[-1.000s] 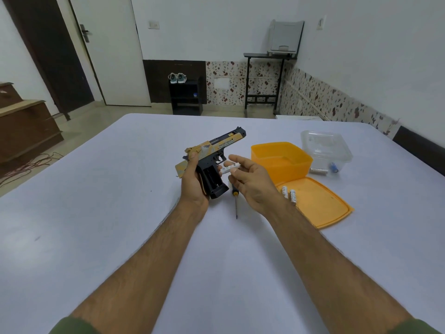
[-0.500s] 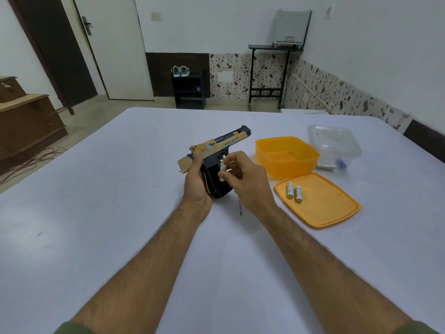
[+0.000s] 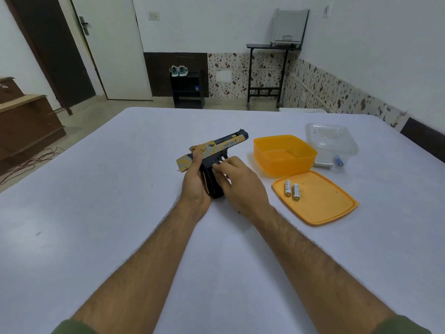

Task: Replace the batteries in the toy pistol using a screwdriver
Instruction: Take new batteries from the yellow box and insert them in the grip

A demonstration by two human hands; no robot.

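The yellow-and-black toy pistol [image 3: 218, 147] is held over the white table, barrel pointing away to the right. My left hand [image 3: 194, 186] grips its black handle from the left. My right hand [image 3: 240, 186] has its fingertips bunched against the handle's right side, where it brought a white battery; the battery itself is hidden under the fingers. Two white batteries [image 3: 291, 189] lie side by side on the orange lid [image 3: 325, 208]. The screwdriver lies under my right wrist, with only its tip [image 3: 239, 212] showing.
An orange box [image 3: 284, 162] stands just right of the pistol, behind its lid. Further right is a clear plastic container [image 3: 332, 141] with another battery [image 3: 323, 164] and a small blue item [image 3: 338, 161] at its front. The table [image 3: 120, 213] stretches left.
My right hand carried the white battery from in front of the pistol to the handle's side and closed in on it; the battery is no longer visible.
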